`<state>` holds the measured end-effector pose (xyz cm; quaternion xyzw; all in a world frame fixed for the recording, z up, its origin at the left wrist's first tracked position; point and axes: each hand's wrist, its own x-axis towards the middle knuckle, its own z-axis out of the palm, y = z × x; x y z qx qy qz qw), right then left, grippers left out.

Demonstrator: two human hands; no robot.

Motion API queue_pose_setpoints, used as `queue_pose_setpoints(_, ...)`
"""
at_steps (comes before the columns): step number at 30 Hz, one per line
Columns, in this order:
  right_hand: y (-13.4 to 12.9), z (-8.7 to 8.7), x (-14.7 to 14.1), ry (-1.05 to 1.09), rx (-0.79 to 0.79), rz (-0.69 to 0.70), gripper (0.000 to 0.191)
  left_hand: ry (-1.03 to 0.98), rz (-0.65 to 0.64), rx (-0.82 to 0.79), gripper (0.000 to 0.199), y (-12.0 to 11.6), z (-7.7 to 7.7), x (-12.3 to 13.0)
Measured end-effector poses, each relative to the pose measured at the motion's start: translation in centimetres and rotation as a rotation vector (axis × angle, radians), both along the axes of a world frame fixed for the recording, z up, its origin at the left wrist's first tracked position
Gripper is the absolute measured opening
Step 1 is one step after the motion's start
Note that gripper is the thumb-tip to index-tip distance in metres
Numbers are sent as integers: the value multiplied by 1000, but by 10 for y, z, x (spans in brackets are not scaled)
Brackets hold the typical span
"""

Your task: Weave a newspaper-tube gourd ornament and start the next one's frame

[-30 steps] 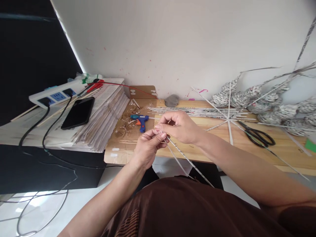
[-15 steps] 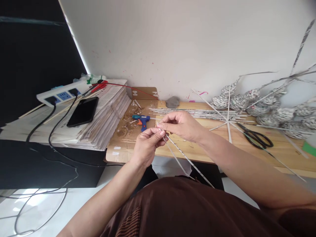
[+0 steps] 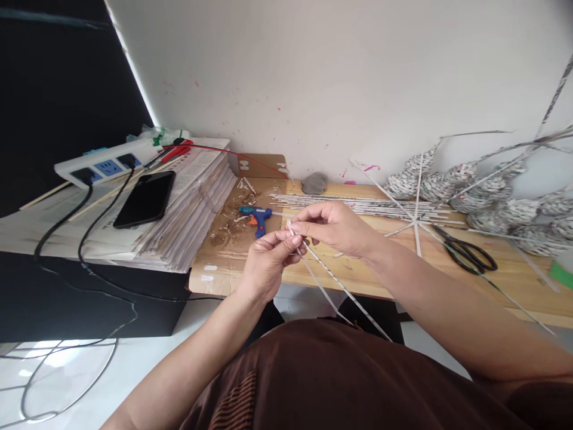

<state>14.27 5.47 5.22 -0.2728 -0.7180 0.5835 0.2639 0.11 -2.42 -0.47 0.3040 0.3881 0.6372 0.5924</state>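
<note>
Thin rolled paper sticks [image 3: 333, 276] run from my fingertips down toward my lap, two strands meeting at a short white end. My left hand [image 3: 271, 260] pinches them from below, thumb over the fingers. On the upper side, my right hand [image 3: 333, 227] has its thumb and forefinger pressed on the same white end, touching the left fingertips. How the ends join is hidden by the fingers. Just beyond lies a blue glue gun [image 3: 257, 218] on stained cardboard [image 3: 224, 258]. Behind my right hand is a bundle of paper sticks [image 3: 371, 207].
Scissors [image 3: 465, 249] and a star of crossed paper sticks [image 3: 416, 221] lie on the right of the wooden table [image 3: 358, 272]. Woven paper cones [image 3: 478, 197] stand along the wall. At left, stacked newspapers [image 3: 192, 209] carry a phone [image 3: 145, 199] and a power strip [image 3: 105, 164]; cords [image 3: 89, 230] hang down.
Both hands stay pinched together in nearly the same place. The white end of the paper stick now shows more clearly above my left thumb. The view has shifted slightly.
</note>
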Motion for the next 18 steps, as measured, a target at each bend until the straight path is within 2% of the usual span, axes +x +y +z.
queue_pose_setpoints(8, 9, -8, -8, 12, -83, 2, 23, -45, -23, -45, 18, 5, -5, -4)
queue_pose_setpoints(18, 15, -17, -9, -53, 205, -9, 15, -63, -66, -55, 21, 16, -15, 3)
